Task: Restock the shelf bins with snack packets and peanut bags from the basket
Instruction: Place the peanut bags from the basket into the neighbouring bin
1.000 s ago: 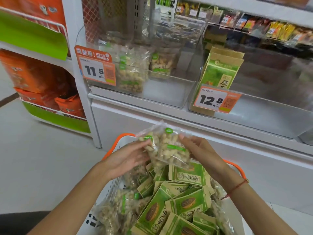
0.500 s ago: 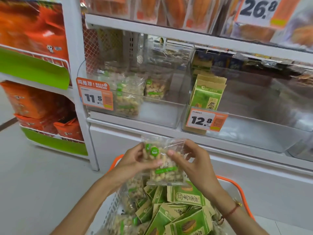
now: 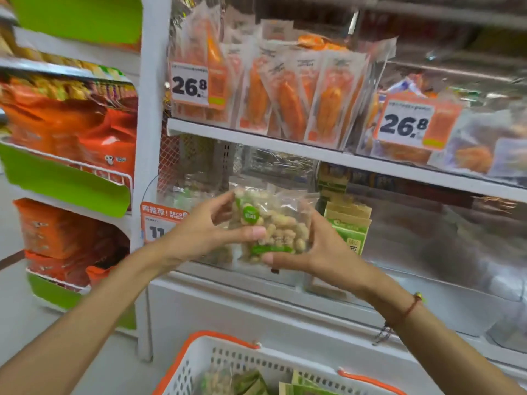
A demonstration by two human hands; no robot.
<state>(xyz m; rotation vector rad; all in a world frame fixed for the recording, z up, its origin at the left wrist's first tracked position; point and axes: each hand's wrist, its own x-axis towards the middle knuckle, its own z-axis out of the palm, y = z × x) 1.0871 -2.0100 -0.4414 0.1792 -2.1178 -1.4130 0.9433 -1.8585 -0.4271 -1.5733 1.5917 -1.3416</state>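
A clear peanut bag [image 3: 275,223] with green labels is held upright between both hands, in front of the clear left shelf bin [image 3: 199,192]. My left hand [image 3: 205,226] grips its left side, thumb across the front. My right hand [image 3: 308,249] pinches its right and bottom edge. More peanut bags sit blurred inside that bin. In the bin to the right stand green snack packets [image 3: 348,226]. The white basket [image 3: 228,363] with orange handles sits below, with peanut bags and green packets inside.
A price tag reading 11 [image 3: 159,223] hangs on the left bin, partly behind my left wrist. The shelf above holds orange-filled clear packs [image 3: 285,92] with 26.8 tags. Orange bags [image 3: 71,121] fill the rack to the left. The right bin [image 3: 445,238] has much bare space.
Both hands have lifted the peanut bag up out of the basket to the height of the left bin. The view has tilted upward, so the basket has dropped to the bottom edge.
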